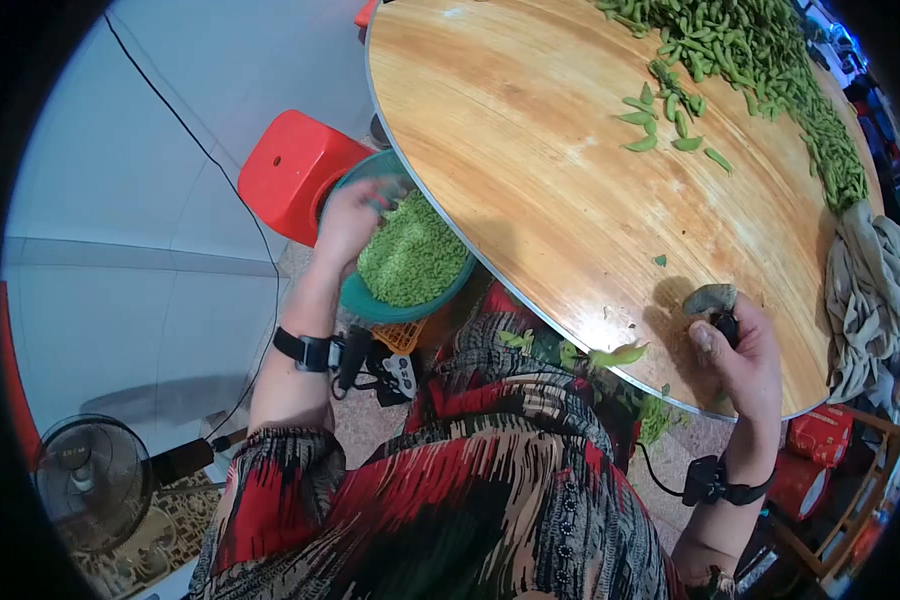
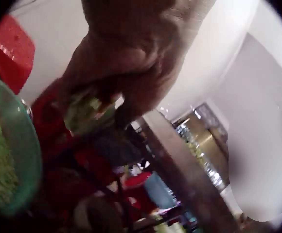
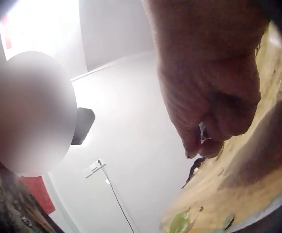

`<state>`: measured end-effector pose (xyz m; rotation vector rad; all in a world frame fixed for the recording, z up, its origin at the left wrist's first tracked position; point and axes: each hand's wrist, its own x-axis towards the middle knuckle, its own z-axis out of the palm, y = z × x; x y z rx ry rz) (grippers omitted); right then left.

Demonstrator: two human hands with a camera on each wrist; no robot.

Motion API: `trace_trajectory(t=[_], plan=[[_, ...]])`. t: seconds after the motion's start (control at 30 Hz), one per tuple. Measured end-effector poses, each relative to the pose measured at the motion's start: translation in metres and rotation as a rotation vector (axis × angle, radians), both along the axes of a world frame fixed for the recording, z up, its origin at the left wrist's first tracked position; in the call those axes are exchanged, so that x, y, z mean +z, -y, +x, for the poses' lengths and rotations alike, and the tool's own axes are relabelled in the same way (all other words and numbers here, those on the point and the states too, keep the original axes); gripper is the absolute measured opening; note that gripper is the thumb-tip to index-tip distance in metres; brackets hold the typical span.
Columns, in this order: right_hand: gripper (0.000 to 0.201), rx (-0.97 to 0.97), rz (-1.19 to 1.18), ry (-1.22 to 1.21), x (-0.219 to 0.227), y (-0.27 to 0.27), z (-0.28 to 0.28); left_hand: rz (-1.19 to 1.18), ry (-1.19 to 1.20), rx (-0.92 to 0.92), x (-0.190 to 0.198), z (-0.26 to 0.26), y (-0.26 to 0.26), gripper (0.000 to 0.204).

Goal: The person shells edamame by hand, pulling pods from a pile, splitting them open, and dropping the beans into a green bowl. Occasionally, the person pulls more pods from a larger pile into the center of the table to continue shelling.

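My left hand (image 1: 348,222), blurred, hangs over a green basin (image 1: 355,302) of shelled green soybeans (image 1: 410,255), close to the table's edge. In the left wrist view a blurry greenish patch (image 2: 85,114) shows between its thumb and fingers; I cannot tell if the hand holds it. Over the near right of the round wooden table (image 1: 530,150), my right hand (image 1: 745,355) grips a small black tool (image 1: 727,328), mostly hidden by the fingers. A curved grey piece (image 1: 710,298) shows at those fingers. One green pod (image 1: 618,355) lies at the table's near edge.
Soybean pods (image 1: 740,45) are heaped along the far right, several loose ones (image 1: 685,143) before them. A grey cloth (image 1: 870,300) hangs at the right edge. A red stool (image 1: 300,170) stands left of the basin, a fan (image 1: 90,480) at lower left.
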<state>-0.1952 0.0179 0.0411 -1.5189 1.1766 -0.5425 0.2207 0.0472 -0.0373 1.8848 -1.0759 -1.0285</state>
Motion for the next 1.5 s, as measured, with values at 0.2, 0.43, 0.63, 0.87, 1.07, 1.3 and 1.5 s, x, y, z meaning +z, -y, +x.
trace_trajectory(t=[0.2, 0.43, 0.63, 0.87, 1.07, 1.3, 1.5], plan=[[0.021, -0.052, -0.036, -0.151, 0.01, 0.04, -0.023, 0.0, 0.774, -0.21, 0.025, 0.036, 0.014, 0.047], [0.018, -0.167, -0.241, -0.309, 0.031, 0.143, -0.044, -0.205, 0.145, -0.239, 0.137, 0.011, 0.082, 0.045], [0.033, -0.267, -0.574, -0.544, -0.001, 0.257, -0.079, -0.323, -0.051, -0.31, 0.162, -0.067, 0.209, 0.04], [0.043, -0.276, -0.978, -0.535, -0.042, 0.31, -0.057, -0.612, 0.418, -0.207, 0.072, -0.11, 0.382, 0.043], [0.054, -0.485, -0.584, -0.228, -0.059, 0.351, -0.012, -0.63, 0.535, -0.276, 0.045, -0.156, 0.415, 0.051], [0.047, -0.363, -0.453, -0.15, -0.057, 0.326, -0.016, -0.617, 0.402, -0.395, 0.038, -0.191, 0.349, 0.048], [0.045, -0.407, -0.335, -0.134, -0.04, 0.235, -0.015, -0.591, 0.354, -0.513, 0.046, -0.198, 0.27, 0.044]])
